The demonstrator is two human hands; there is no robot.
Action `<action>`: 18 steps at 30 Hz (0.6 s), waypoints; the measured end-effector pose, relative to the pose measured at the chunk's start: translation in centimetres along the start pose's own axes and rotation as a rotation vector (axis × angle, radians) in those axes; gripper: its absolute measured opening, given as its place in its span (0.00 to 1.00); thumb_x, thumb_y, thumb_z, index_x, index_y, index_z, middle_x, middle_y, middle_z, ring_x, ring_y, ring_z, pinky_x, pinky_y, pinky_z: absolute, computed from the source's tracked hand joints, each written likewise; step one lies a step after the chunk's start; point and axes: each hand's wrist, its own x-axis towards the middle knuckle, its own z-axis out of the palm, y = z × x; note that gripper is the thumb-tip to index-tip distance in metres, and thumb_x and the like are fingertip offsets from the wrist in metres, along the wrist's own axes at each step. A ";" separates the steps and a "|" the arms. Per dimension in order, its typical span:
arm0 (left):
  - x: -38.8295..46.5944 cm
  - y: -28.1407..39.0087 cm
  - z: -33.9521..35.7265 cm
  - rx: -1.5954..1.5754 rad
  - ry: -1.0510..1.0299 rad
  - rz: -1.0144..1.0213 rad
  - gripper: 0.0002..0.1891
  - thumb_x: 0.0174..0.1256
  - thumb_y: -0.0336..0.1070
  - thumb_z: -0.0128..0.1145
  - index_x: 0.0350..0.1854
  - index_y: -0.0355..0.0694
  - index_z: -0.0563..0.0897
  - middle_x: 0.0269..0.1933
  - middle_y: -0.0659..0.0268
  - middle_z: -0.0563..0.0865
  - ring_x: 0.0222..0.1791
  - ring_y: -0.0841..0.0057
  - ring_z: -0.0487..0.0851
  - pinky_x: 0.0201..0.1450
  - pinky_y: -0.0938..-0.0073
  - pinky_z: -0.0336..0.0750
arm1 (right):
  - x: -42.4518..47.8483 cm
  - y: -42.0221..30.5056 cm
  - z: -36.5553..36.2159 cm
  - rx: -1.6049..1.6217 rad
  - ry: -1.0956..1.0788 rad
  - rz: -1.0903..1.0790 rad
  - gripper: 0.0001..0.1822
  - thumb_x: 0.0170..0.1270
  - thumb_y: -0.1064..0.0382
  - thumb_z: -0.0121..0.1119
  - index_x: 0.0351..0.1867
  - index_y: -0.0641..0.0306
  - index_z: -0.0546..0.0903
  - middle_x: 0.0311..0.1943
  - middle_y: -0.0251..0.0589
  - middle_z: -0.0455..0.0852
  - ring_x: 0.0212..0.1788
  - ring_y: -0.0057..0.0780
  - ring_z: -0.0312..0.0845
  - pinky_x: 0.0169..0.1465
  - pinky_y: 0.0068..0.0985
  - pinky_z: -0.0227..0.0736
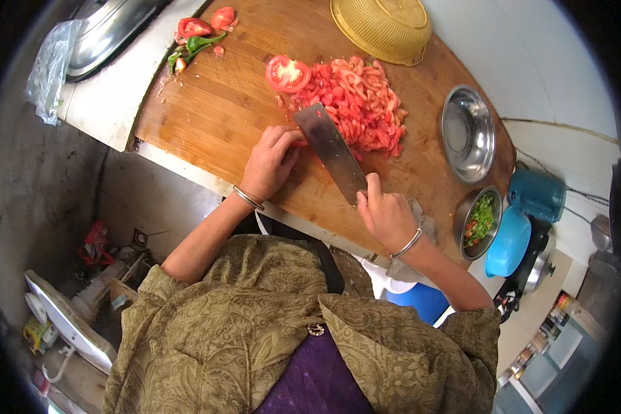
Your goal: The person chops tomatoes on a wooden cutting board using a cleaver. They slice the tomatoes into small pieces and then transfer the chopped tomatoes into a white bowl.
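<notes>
My right hand (388,215) grips a cleaver (331,152), its broad dark blade angled up and left over the wooden board (212,114). Curled fingers of my left hand (273,158) press a small piece of tomato (301,141) against the board, just left of the blade. Most of that piece is hidden by the fingers and the blade. Beyond the blade lies a large heap of chopped tomato (354,103). A tomato half (288,74) rests cut face up at the heap's left edge.
Tomato scraps (194,27) and green pepper pieces (199,44) lie at the far left. An upturned yellow strainer basket (383,26) stands at the back. To the right are a steel bowl (468,134), a bowl of chopped greens (480,217), a blue basin (509,243) and a grey cloth (423,222).
</notes>
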 end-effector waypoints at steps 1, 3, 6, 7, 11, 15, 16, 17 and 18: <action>1.2 -1.3 -1.0 -0.015 -0.013 0.020 0.12 0.49 0.21 0.57 0.38 0.37 0.77 0.39 0.58 0.77 0.40 0.59 0.75 0.43 0.66 0.73 | 1.4 -1.1 -0.2 0.016 -0.003 0.033 0.14 0.64 0.63 0.52 0.43 0.69 0.65 0.11 0.48 0.76 0.17 0.48 0.77 0.21 0.40 0.71; 2.3 -2.8 -1.8 -0.038 -0.028 0.025 0.12 0.49 0.21 0.58 0.37 0.36 0.77 0.38 0.58 0.78 0.40 0.59 0.75 0.43 0.66 0.73 | 2.9 -2.1 -0.3 0.044 -0.021 0.063 0.14 0.64 0.63 0.52 0.43 0.69 0.65 0.11 0.49 0.76 0.17 0.48 0.77 0.22 0.40 0.72; 1.9 -3.2 -1.6 -0.041 -0.037 0.001 0.12 0.49 0.20 0.58 0.37 0.36 0.77 0.39 0.58 0.78 0.41 0.59 0.76 0.44 0.66 0.73 | 3.1 -2.2 0.2 0.056 -0.073 0.087 0.13 0.64 0.64 0.50 0.44 0.71 0.64 0.11 0.51 0.76 0.18 0.49 0.77 0.23 0.41 0.73; 1.8 -3.3 -1.6 -0.032 -0.037 0.003 0.12 0.49 0.21 0.58 0.37 0.36 0.77 0.39 0.58 0.78 0.41 0.59 0.76 0.44 0.66 0.73 | 3.4 -2.2 0.5 0.035 -0.107 0.097 0.13 0.64 0.64 0.49 0.44 0.71 0.64 0.12 0.51 0.76 0.18 0.49 0.77 0.23 0.41 0.73; 1.7 -3.2 -1.5 -0.021 -0.047 -0.030 0.12 0.48 0.20 0.59 0.37 0.36 0.78 0.42 0.58 0.80 0.42 0.60 0.78 0.45 0.67 0.74 | 5.1 -3.2 1.4 -0.027 -0.149 0.113 0.13 0.65 0.63 0.47 0.44 0.71 0.63 0.13 0.53 0.77 0.19 0.51 0.78 0.24 0.43 0.73; 1.9 -3.4 -1.5 -0.016 -0.126 0.031 0.12 0.49 0.21 0.59 0.37 0.37 0.78 0.41 0.58 0.80 0.43 0.60 0.78 0.46 0.66 0.74 | 6.2 -2.7 1.4 0.046 -0.066 0.215 0.15 0.65 0.62 0.48 0.44 0.71 0.63 0.14 0.53 0.78 0.20 0.51 0.78 0.24 0.44 0.73; 2.1 -3.3 -1.5 -0.017 -0.145 0.045 0.12 0.49 0.21 0.58 0.37 0.37 0.78 0.42 0.58 0.80 0.43 0.60 0.78 0.46 0.66 0.74 | 6.2 -1.4 2.1 0.258 -0.094 0.320 0.16 0.65 0.60 0.48 0.45 0.71 0.63 0.14 0.52 0.78 0.20 0.51 0.78 0.24 0.44 0.73; 2.2 -3.3 -1.5 -0.019 -0.164 0.059 0.12 0.49 0.21 0.58 0.37 0.37 0.78 0.42 0.58 0.80 0.43 0.59 0.78 0.46 0.66 0.74 | 5.7 -1.1 2.1 0.202 -0.052 0.287 0.16 0.65 0.60 0.49 0.45 0.71 0.63 0.14 0.52 0.78 0.19 0.51 0.78 0.24 0.44 0.73; 2.4 -3.3 -1.7 -0.029 -0.193 0.055 0.12 0.49 0.21 0.59 0.38 0.37 0.78 0.42 0.58 0.81 0.43 0.60 0.78 0.46 0.66 0.74 | 5.1 -1.1 2.2 0.152 -0.013 0.248 0.16 0.65 0.60 0.49 0.45 0.71 0.63 0.14 0.52 0.78 0.19 0.51 0.78 0.24 0.44 0.73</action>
